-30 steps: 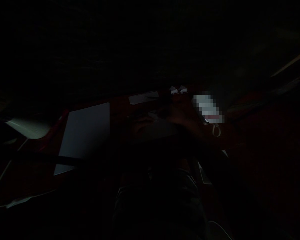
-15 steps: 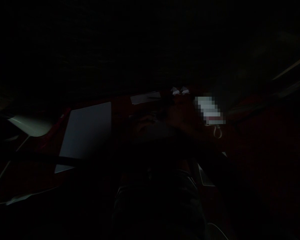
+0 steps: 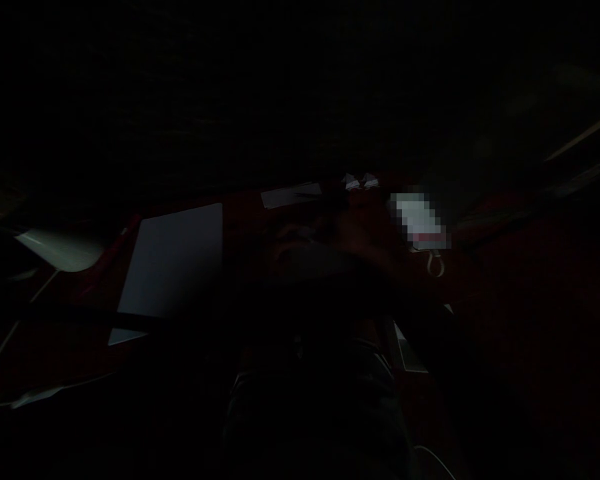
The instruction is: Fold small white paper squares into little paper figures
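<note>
The scene is very dark. In the middle of the head view, my left hand [image 3: 286, 245] has its fingers bent at the far left edge of a dim pale piece of paper [image 3: 323, 259], gripping it. Opposite it, my right hand [image 3: 354, 237] is closed at the paper's far right part, its fingertips mostly lost in shadow. The two hands are close together. Beyond them lies a small white sheet [image 3: 283, 196] with a thin dark pen-like thing [image 3: 306, 195] on it. Two small folded paper pieces [image 3: 351, 182] stand to its right.
A large pale sheet or board [image 3: 177, 260] lies on the dark red table [image 3: 243, 220] at left. Further left are a white curved object [image 3: 63, 252] and a cable [image 3: 0, 353]. A blurred-out phone-like object [image 3: 417, 220] with a loop [image 3: 435, 265] is at right.
The paper's pale edge left of my left hand no longer shows. My left fingers have shifted slightly; my right hand stays nearly in place.
</note>
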`<action>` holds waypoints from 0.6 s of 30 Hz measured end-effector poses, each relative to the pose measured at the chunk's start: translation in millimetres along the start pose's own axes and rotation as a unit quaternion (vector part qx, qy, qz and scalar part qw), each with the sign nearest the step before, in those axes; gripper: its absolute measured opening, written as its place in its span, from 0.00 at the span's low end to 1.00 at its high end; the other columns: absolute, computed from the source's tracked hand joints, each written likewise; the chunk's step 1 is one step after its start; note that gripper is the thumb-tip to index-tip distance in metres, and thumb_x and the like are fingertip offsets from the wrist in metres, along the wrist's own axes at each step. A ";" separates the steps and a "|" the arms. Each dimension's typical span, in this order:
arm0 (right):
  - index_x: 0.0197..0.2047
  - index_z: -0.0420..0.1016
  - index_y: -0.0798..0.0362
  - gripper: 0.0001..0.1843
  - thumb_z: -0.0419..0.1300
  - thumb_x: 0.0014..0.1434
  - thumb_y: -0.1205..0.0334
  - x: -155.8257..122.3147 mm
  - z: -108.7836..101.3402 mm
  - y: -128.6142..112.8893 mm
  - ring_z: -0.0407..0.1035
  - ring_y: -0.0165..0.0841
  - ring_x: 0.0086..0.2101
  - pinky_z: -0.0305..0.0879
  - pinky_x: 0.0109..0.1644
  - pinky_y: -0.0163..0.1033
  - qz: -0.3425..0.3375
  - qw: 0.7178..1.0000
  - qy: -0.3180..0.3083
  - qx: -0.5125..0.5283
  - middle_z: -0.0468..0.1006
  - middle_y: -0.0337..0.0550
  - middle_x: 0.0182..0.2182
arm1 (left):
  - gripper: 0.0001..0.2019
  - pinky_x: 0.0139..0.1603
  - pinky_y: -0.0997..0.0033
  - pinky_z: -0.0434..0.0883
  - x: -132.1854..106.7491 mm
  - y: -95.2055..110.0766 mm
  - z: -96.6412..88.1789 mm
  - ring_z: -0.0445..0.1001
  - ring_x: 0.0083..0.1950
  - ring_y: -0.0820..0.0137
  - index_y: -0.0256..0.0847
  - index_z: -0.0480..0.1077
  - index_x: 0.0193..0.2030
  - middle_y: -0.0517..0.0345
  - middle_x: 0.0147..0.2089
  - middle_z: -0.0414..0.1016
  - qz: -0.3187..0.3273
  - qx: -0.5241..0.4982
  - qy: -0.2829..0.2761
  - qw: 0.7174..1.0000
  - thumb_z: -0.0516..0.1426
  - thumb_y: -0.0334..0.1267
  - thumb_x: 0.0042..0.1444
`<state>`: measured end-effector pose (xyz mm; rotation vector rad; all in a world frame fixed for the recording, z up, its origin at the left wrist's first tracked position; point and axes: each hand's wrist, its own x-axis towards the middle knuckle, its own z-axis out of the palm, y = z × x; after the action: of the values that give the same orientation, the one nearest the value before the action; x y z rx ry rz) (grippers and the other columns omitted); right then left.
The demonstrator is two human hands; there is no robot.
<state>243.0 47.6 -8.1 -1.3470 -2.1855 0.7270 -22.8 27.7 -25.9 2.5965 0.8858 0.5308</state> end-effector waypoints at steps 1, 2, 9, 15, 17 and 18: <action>0.45 0.91 0.54 0.14 0.67 0.60 0.75 0.5 0.8 1.1 0.86 0.40 0.45 0.77 0.50 0.40 0.003 1.000 0.001 0.008 0.91 0.49 0.46 | 0.27 0.77 0.39 0.66 -1.0 -1.5 0.2 0.67 0.77 0.47 0.54 0.78 0.71 0.51 0.77 0.68 -0.006 0.012 0.001 1.000 0.59 0.31 0.66; 0.45 0.91 0.54 0.14 0.67 0.60 0.75 1.0 1.5 2.2 0.86 0.40 0.44 0.77 0.50 0.40 0.004 1.000 0.000 0.016 0.92 0.49 0.45 | 0.27 0.77 0.38 0.65 -1.7 -2.8 0.2 0.66 0.77 0.46 0.55 0.78 0.71 0.51 0.78 0.67 -0.009 0.021 -0.001 1.000 0.60 0.32 0.66; 0.42 0.91 0.51 0.14 0.67 0.58 0.75 -0.9 0.8 4.7 0.87 0.40 0.45 0.79 0.53 0.42 -0.027 0.997 -0.005 0.074 0.92 0.46 0.45 | 0.26 0.74 0.36 0.66 -0.4 -4.7 -1.7 0.67 0.73 0.46 0.56 0.80 0.69 0.51 0.74 0.71 -0.010 0.051 -0.011 0.999 0.61 0.33 0.67; 0.41 0.90 0.51 0.13 0.65 0.61 0.74 -1.8 1.6 6.0 0.86 0.39 0.44 0.77 0.52 0.41 -0.048 0.997 -0.019 0.051 0.92 0.45 0.42 | 0.25 0.74 0.40 0.66 -0.6 -2.0 -3.3 0.68 0.72 0.48 0.52 0.80 0.69 0.51 0.72 0.70 0.002 0.054 -0.008 0.998 0.59 0.31 0.68; 0.40 0.90 0.51 0.12 0.66 0.61 0.73 0.1 3.9 11.4 0.85 0.37 0.42 0.77 0.50 0.40 -0.069 0.995 -0.016 0.067 0.92 0.44 0.41 | 0.25 0.75 0.40 0.65 -0.2 -3.2 -3.2 0.68 0.72 0.48 0.52 0.80 0.69 0.51 0.72 0.71 0.003 0.055 -0.011 0.998 0.59 0.32 0.68; 0.39 0.90 0.51 0.11 0.66 0.61 0.73 1.2 5.2 14.7 0.85 0.37 0.41 0.77 0.49 0.40 -0.083 0.993 -0.016 0.079 0.92 0.44 0.40 | 0.25 0.75 0.39 0.65 0.0 -3.9 -3.1 0.68 0.72 0.49 0.53 0.79 0.69 0.51 0.72 0.71 0.001 0.055 -0.012 0.998 0.60 0.32 0.67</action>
<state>248.9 53.3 -21.4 -1.0681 -2.1834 0.8416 -26.1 31.2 -24.9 2.6973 0.9292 0.4629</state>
